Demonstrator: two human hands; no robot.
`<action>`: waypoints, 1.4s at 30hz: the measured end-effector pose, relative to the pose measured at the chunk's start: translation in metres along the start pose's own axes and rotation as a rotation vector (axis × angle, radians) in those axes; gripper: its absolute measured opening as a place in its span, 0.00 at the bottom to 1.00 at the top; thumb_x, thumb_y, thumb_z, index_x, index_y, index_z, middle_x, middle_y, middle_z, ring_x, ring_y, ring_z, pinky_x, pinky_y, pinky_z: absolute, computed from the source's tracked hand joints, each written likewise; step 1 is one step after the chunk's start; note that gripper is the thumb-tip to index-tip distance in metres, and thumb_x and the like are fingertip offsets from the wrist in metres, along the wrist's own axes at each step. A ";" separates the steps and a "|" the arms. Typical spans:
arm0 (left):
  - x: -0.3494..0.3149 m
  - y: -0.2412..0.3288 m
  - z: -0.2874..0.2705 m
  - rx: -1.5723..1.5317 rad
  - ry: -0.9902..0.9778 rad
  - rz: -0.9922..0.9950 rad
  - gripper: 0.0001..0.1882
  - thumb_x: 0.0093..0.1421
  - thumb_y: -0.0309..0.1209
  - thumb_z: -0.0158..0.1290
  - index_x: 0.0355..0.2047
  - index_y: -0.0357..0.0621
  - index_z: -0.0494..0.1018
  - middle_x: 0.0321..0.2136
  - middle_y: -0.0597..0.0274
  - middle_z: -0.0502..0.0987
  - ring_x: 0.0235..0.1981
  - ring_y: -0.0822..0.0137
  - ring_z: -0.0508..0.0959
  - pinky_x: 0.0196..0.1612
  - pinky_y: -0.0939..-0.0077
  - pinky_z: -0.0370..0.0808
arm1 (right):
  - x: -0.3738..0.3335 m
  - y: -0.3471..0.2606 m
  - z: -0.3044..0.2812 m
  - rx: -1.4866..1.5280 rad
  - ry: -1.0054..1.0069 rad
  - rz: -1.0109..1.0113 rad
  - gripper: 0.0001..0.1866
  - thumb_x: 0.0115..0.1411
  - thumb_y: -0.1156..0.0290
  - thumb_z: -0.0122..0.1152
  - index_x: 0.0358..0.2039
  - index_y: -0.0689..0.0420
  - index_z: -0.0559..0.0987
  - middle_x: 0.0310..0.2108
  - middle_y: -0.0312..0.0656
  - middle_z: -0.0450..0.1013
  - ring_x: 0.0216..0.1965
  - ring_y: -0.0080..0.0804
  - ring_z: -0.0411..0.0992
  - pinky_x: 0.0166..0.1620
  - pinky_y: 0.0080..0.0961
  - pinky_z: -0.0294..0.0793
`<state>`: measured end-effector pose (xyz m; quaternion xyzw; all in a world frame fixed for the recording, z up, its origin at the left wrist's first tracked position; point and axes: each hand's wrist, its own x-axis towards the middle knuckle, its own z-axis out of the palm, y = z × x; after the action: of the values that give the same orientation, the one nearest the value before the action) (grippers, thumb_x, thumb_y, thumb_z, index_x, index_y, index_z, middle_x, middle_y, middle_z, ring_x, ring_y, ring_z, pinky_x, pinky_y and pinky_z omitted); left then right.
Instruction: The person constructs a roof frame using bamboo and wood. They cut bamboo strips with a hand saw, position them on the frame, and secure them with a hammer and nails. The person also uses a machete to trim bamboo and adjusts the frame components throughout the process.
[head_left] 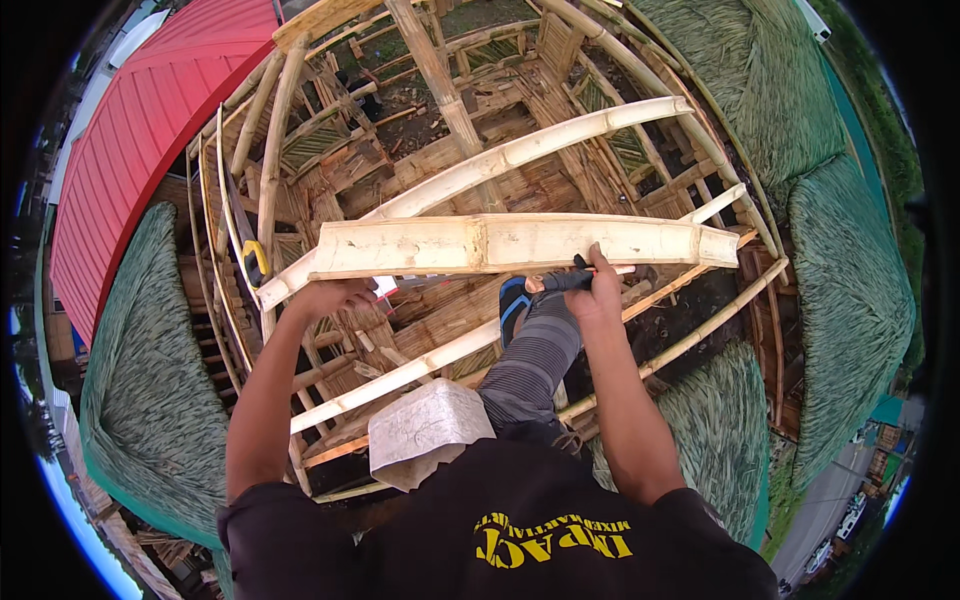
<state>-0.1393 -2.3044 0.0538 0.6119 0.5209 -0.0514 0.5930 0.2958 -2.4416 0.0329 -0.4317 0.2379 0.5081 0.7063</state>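
Observation:
A wide split-bamboo piece [540, 243] lies crosswise in front of me, its pale hollow side facing up. My left hand [335, 297] is at its left end, fingers curled at the near edge and partly hidden beneath it. Toward the right end, my right hand [598, 288] grips the same near edge, with a finger over the pale face. Something dark beside the right hand is too unclear to name. Close to the left hand, a small white and red object [384, 288] shows under the bamboo.
Curved bamboo strips [530, 150] and round poles [690, 335] frame an open roof, with timbers far below. A yellow-and-black tool handle [255, 262] rests at left. My sandalled foot [514, 305] is on the frame. A white block-like object [428, 430], thatch [850, 300] and a red roof [150, 150] surround me.

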 end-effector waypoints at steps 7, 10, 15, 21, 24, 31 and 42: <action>-0.211 0.088 0.141 0.135 -0.140 0.236 0.16 0.66 0.27 0.50 0.53 0.38 0.78 0.38 0.49 0.84 0.40 0.57 0.84 0.47 0.61 0.80 | -0.019 0.008 0.042 0.047 -0.157 0.033 0.18 0.72 0.66 0.58 0.58 0.59 0.72 0.52 0.47 0.74 0.53 0.45 0.75 0.59 0.53 0.78; -0.175 0.066 0.217 0.648 0.223 0.282 0.17 0.65 0.27 0.51 0.53 0.40 0.77 0.41 0.46 0.81 0.42 0.48 0.82 0.47 0.55 0.79 | -0.024 0.009 0.051 0.033 -0.212 0.017 0.17 0.72 0.66 0.59 0.57 0.59 0.72 0.51 0.46 0.74 0.50 0.44 0.76 0.58 0.51 0.79; -0.128 0.021 0.263 0.662 0.555 0.287 0.17 0.63 0.27 0.52 0.51 0.48 0.78 0.41 0.49 0.79 0.43 0.48 0.81 0.47 0.54 0.78 | -0.044 0.007 0.053 -0.055 -0.201 0.037 0.17 0.71 0.67 0.59 0.56 0.61 0.73 0.49 0.47 0.74 0.49 0.43 0.76 0.54 0.50 0.80; -0.140 0.006 0.261 0.868 0.420 0.314 0.25 0.61 0.26 0.52 0.58 0.60 0.77 0.49 0.55 0.75 0.49 0.52 0.79 0.52 0.58 0.78 | -0.058 0.010 0.045 -0.096 -0.233 0.055 0.17 0.71 0.67 0.59 0.55 0.62 0.72 0.48 0.48 0.73 0.49 0.45 0.75 0.54 0.51 0.79; -0.134 0.008 0.256 0.875 0.381 0.327 0.22 0.62 0.28 0.50 0.57 0.53 0.77 0.49 0.52 0.74 0.52 0.49 0.77 0.55 0.57 0.75 | -0.054 0.013 0.043 -0.111 -0.257 0.088 0.19 0.71 0.66 0.59 0.57 0.61 0.72 0.48 0.48 0.73 0.49 0.45 0.74 0.54 0.52 0.78; -0.154 0.027 0.263 0.519 0.367 0.318 0.17 0.64 0.28 0.49 0.52 0.51 0.79 0.50 0.48 0.79 0.49 0.48 0.80 0.51 0.57 0.76 | -0.050 0.004 0.040 -0.113 -0.309 0.050 0.19 0.70 0.67 0.61 0.58 0.60 0.72 0.49 0.46 0.74 0.47 0.43 0.76 0.52 0.47 0.80; -0.215 0.069 0.288 0.488 0.665 0.658 0.16 0.60 0.24 0.57 0.49 0.45 0.76 0.41 0.53 0.82 0.40 0.49 0.83 0.43 0.58 0.80 | -0.082 -0.021 0.045 -0.073 -0.336 0.024 0.18 0.69 0.68 0.61 0.57 0.59 0.73 0.50 0.46 0.74 0.50 0.44 0.76 0.55 0.49 0.79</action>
<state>-0.0286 -2.6359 0.1624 0.8465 0.4344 0.2147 0.2206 0.2803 -2.4477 0.1272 -0.3632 0.1031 0.5897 0.7139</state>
